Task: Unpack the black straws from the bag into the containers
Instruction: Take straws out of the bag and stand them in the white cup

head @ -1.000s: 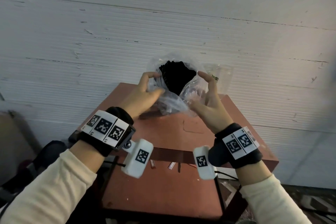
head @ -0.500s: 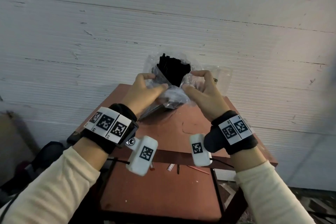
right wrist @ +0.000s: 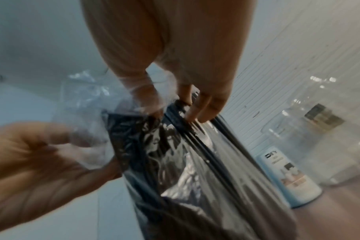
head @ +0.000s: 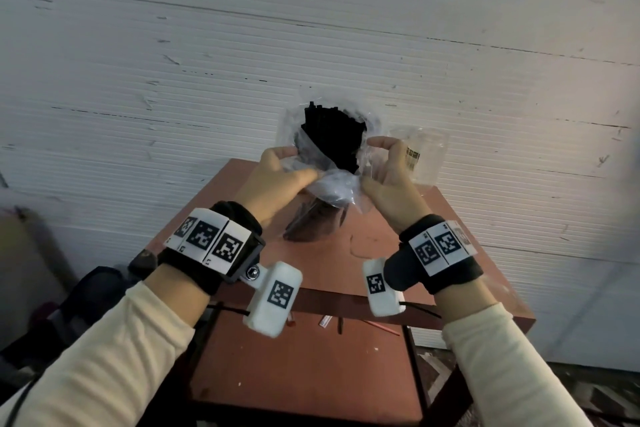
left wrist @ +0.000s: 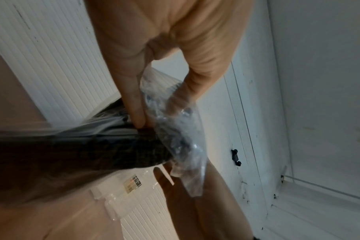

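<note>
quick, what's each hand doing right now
Left hand: pinches the clear plastic bag of black straws.
Right hand: pinches the same bag.

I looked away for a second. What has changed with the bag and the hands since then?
Both hands, left hand and right hand, have lifted the clear plastic bag higher, exposing more of the black straws. Both still pinch the bag's mouth. The clear container and red table are unchanged.
</note>
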The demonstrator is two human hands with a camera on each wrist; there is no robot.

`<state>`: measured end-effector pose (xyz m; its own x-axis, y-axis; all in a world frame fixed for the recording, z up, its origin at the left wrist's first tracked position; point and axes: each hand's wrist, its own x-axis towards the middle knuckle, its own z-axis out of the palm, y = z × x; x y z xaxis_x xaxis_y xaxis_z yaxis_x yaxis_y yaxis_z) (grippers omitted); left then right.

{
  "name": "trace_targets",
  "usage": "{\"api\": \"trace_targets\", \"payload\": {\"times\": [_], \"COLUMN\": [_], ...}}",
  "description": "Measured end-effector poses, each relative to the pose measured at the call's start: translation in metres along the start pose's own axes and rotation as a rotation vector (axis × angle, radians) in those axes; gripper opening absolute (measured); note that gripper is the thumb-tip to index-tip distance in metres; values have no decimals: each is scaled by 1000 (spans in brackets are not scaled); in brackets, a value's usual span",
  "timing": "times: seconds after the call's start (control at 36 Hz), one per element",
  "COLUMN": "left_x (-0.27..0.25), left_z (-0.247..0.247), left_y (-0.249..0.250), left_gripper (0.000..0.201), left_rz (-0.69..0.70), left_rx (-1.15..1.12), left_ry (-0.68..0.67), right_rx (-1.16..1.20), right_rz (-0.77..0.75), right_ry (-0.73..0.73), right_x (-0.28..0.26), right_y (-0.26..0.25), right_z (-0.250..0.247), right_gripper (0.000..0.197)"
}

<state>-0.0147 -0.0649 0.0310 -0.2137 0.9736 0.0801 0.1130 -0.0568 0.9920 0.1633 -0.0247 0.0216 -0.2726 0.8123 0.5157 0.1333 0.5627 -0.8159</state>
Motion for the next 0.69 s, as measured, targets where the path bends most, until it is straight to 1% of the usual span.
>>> {"api": "trace_targets", "payload": {"times": [0.03,0.11,0.17,0.22,0.31,0.36,0.42,0.47,0.56,0.64,0.69], "left_x": [0,2,4,3,4,7,10,13,16,16,13], "left_z": [0,1,2,3,3,1,1,0,1,3,4], "left_y": [0,-1,-3,-2,2,7,12,14,11,1,-3], "left_gripper": [79,56,52,54,54,48,43,40,36,52,64], "left_rz": [-10,11,48,62,74,87,90,77,7,-84,-93], "left_rx": [7,33,45,6,-95,-173,-224,-257,-266,-297,-315], "left_ry": [-4,-2,1,-8,-19,-34,-48,-65,-84,-96,-85], "right_rx": [-40,-124,-143,-140,-12,117,173,133,-64,-167,-200], "right_rz": [0,9,6,-5,2,19,25,-7,-80,-63,-63], "right_ry": [-10,-43,-47,-32,13,35,32,41,36,20,48], "right_x": [0,0,0,0,2,5,5,5,6,11,13], "right_y": [0,0,1,-1,-5,-8,-11,-10,-1,11,15], "right_z": [0,-1,-1,-4,-8,-9,-9,-8,-2,5,7], "right_gripper": [45,48,51,52,49,55,57,51,54,57,56]}}
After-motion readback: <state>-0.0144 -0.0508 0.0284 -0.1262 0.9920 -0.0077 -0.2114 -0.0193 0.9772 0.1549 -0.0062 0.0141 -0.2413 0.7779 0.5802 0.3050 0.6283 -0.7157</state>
